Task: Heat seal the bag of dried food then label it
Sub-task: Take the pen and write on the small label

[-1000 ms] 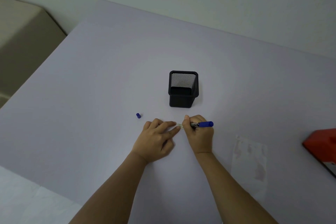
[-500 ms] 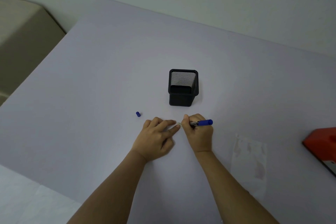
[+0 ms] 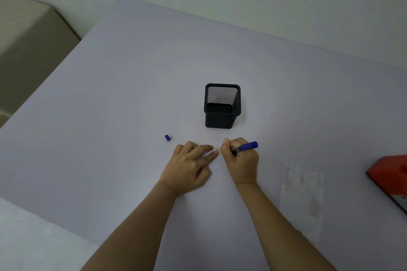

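We seem to be writing the label (image 3: 217, 150): just before the pen cup (image 3: 222, 105), our right hand (image 3: 241, 160) grips the marker (image 3: 244, 147), our left hand (image 3: 191, 166) presses flat. Next, stick it on the bag (image 3: 302, 191), lying right of the cup.

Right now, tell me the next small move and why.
Probably finish writing on the small label: the right hand holds the uncapped blue marker tip-down on it, the left hand pins it flat, and the clear bag lies apart, unlabelled.
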`<state>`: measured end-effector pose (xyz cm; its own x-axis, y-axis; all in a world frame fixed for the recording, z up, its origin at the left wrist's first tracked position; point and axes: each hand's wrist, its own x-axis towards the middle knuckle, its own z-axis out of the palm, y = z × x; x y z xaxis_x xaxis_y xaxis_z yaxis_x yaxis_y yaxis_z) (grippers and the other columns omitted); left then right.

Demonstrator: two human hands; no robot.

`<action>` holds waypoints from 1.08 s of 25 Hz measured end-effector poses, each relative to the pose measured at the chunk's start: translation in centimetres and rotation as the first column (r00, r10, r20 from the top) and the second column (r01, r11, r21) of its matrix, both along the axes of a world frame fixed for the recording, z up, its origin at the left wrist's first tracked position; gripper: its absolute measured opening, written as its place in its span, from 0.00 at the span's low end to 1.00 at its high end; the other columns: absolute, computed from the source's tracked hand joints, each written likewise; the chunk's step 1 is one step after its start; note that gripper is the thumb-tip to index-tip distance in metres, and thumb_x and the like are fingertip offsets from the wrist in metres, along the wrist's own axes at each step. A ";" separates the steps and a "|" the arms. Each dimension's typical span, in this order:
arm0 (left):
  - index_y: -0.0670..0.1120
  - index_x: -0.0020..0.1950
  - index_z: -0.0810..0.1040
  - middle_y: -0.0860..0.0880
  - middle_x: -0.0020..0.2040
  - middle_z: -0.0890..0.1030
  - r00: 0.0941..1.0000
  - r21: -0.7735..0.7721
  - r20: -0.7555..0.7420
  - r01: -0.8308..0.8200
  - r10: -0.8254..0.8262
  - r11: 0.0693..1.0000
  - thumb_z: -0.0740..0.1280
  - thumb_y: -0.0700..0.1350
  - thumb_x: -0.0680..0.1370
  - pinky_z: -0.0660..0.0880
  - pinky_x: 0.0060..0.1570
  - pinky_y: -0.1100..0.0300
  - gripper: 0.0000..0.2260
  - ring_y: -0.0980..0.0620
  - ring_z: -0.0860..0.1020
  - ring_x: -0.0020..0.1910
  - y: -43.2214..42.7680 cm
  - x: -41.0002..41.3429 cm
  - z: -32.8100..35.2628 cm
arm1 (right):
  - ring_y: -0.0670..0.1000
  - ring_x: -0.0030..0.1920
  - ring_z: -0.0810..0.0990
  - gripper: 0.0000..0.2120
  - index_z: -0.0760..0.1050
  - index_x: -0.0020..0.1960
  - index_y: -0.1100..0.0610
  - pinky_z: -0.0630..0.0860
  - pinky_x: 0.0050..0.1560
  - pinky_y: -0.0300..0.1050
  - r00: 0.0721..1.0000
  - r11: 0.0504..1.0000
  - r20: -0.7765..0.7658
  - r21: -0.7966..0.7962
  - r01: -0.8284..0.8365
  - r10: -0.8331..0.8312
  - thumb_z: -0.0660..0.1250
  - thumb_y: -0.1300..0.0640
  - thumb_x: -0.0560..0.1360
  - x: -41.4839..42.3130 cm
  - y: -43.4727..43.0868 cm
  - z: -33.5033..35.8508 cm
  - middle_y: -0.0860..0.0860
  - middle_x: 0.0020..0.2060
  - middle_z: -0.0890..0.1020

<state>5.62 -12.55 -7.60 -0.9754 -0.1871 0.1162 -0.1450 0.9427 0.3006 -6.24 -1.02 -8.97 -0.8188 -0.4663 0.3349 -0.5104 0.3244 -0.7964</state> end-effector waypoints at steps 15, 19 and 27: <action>0.52 0.62 0.79 0.52 0.58 0.80 1.000 -0.001 -0.001 0.003 -0.003 1.000 0.58 0.49 0.73 0.69 0.44 0.56 0.19 0.52 0.70 0.50 0.0 0.0 0.0 | 0.50 0.31 0.70 0.18 0.71 0.30 0.64 0.67 0.33 0.27 0.996 0.998 0.089 -0.049 -0.026 0.031 0.61 0.54 0.75 0.0 0.0 0.0 0.56 0.27 0.75; 0.53 0.62 0.79 0.52 0.58 0.80 1.000 0.000 -0.001 0.002 -0.002 1.000 0.59 0.49 0.73 0.69 0.44 0.56 0.19 0.52 0.70 0.50 0.0 0.1 0.0 | 0.51 0.31 0.70 0.19 0.71 0.30 0.64 0.66 0.32 0.28 0.997 0.999 0.080 -0.038 -0.017 0.020 0.61 0.54 0.75 0.0 -0.1 -0.1 0.55 0.27 0.74; 0.52 0.62 0.79 0.52 0.58 0.80 1.000 -0.002 0.002 0.001 -0.001 1.000 0.58 0.49 0.73 0.70 0.45 0.56 0.19 0.52 0.70 0.50 0.0 0.0 -0.1 | 0.51 0.30 0.68 0.19 0.69 0.29 0.64 0.64 0.31 0.27 0.998 0.999 0.050 -0.038 -0.034 0.036 0.61 0.54 0.75 0.1 0.0 0.0 0.56 0.26 0.73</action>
<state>5.66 -12.55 -7.67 -0.9759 -0.1856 0.1144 -0.1445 0.9435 0.2983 -6.14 -1.01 -8.97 -0.8184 -0.4831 0.3113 -0.4800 0.2767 -0.8325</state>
